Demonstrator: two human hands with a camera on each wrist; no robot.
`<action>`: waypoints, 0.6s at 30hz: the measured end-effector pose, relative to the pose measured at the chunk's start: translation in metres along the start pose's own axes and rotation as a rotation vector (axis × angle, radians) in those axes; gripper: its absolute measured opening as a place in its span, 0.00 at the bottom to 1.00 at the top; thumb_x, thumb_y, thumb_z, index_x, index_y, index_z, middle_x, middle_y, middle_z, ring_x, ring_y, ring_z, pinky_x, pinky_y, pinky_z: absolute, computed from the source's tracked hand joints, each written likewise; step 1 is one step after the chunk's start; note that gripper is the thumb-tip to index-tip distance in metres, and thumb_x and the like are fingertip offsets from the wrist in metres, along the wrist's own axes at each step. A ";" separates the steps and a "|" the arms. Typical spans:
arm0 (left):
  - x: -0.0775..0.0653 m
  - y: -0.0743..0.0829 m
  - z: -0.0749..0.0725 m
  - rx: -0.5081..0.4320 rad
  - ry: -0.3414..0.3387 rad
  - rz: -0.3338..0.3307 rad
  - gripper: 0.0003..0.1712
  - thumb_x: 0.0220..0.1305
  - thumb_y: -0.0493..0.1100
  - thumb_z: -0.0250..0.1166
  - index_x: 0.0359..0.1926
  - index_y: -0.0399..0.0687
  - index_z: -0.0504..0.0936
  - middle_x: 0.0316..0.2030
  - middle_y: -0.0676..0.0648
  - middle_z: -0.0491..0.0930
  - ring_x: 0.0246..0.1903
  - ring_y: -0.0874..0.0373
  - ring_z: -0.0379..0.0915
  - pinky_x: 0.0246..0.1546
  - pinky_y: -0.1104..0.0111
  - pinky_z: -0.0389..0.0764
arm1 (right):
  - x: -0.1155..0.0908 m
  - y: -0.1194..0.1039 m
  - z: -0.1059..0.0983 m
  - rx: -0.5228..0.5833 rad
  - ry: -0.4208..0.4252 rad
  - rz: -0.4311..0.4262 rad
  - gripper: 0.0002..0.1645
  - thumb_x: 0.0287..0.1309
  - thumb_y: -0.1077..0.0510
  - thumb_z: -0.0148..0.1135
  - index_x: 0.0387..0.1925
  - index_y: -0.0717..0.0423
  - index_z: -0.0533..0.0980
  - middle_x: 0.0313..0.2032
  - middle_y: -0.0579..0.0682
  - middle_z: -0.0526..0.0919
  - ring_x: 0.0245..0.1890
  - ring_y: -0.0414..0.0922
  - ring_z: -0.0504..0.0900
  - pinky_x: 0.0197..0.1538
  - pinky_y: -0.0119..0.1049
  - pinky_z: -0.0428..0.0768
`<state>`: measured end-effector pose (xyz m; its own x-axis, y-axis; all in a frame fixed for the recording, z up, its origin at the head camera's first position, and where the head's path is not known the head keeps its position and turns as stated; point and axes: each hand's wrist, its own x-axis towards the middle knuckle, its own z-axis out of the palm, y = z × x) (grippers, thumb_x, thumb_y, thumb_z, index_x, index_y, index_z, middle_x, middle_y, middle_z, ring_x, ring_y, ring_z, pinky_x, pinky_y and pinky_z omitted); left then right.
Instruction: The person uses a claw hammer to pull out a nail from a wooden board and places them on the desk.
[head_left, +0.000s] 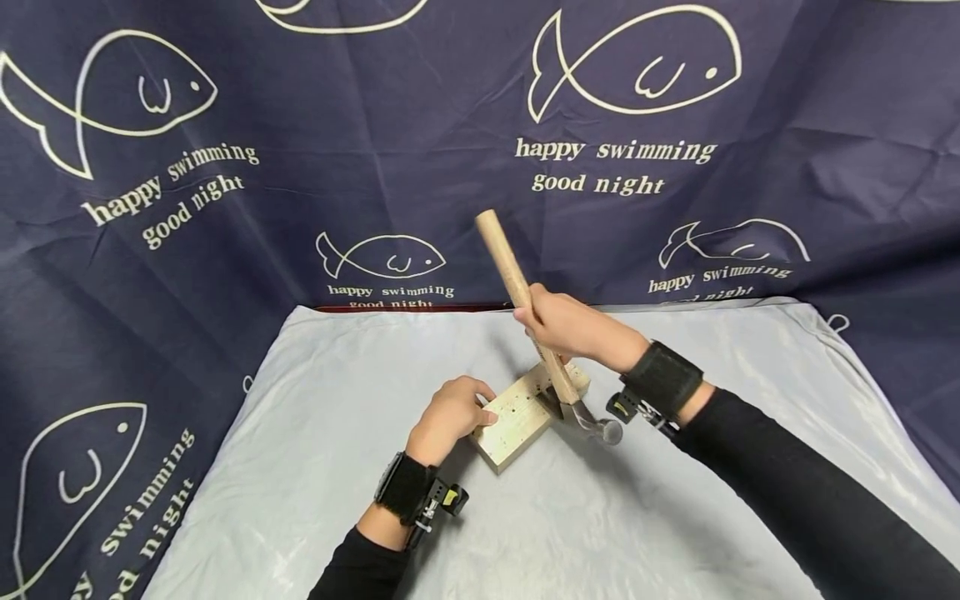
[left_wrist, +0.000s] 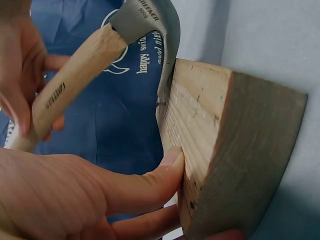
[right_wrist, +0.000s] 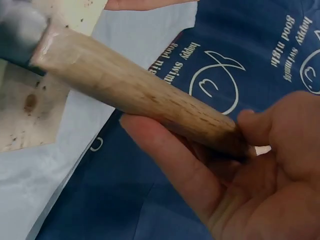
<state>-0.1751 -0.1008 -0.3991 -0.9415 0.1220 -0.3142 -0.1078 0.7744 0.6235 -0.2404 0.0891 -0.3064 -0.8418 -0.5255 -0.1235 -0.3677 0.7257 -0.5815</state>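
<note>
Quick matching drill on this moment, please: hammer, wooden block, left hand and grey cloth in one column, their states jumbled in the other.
1 hammer
2 wooden block
3 left hand
4 grey cloth

a spread beneath the block
b tilted, head down at the block
c dotted with small holes
d fingers resting on the block's edge

Pairs: 1-b, 2-c, 3-d, 4-a

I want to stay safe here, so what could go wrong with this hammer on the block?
The left hand steadies the block close to the hammer claw at a nail; a slip could hit the fingers. The right hand grips mid-handle, so leverage may be weak. The block may slide on the smooth sheet.
</note>
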 end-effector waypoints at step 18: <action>0.008 -0.003 -0.002 0.035 0.021 0.010 0.19 0.52 0.41 0.73 0.48 0.47 0.86 0.45 0.46 0.86 0.37 0.57 0.80 0.33 0.70 0.78 | 0.045 -0.015 0.005 -0.127 -0.115 0.099 0.19 0.72 0.46 0.42 0.48 0.58 0.66 0.37 0.57 0.77 0.26 0.49 0.84 0.24 0.41 0.84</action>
<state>-0.1826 -0.1034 -0.4018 -0.9491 0.1169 -0.2923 -0.0872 0.7945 0.6010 -0.2711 0.0525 -0.3071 -0.8283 -0.4907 -0.2705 -0.3384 0.8229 -0.4564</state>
